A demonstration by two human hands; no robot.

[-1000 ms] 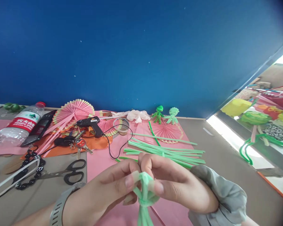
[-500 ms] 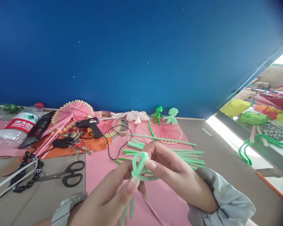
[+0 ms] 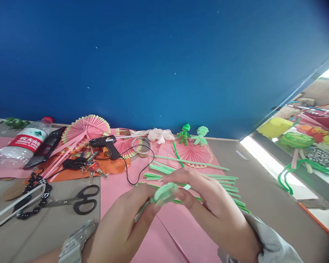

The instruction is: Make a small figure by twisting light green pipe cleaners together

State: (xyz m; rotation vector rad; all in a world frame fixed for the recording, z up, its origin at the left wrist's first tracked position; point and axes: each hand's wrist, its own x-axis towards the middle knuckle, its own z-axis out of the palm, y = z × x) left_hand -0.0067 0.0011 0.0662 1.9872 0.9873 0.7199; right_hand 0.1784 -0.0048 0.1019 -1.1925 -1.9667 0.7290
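Observation:
Between my two hands is a light green pipe cleaner [image 3: 165, 191], bent into a small bundle. My left hand [image 3: 126, 215] pinches its left end between thumb and fingers. With thumb and fingertips, my right hand [image 3: 211, 204] grips its right side; part of the bundle is hidden behind the fingers. Below and behind the hands, several loose green pipe cleaners [image 3: 222, 178] lie on pink paper [image 3: 164, 241]. Two small pipe cleaner figures, a dark green one [image 3: 184, 135] and a pale green one [image 3: 201, 136], stand near the blue wall.
At the left are a black glue gun [image 3: 105, 143], keys [image 3: 94, 168], scissors [image 3: 84, 201], a beaded bracelet [image 3: 35, 210] and a plastic bottle [image 3: 24, 144]. Pink folded paper fans [image 3: 84, 129] lie behind. A blue wall [image 3: 164, 65] closes off the back.
The open loops of the pipe cleaner have turned and now show as a compact bundle. My hands have rotated, with the right fingers reaching over the top.

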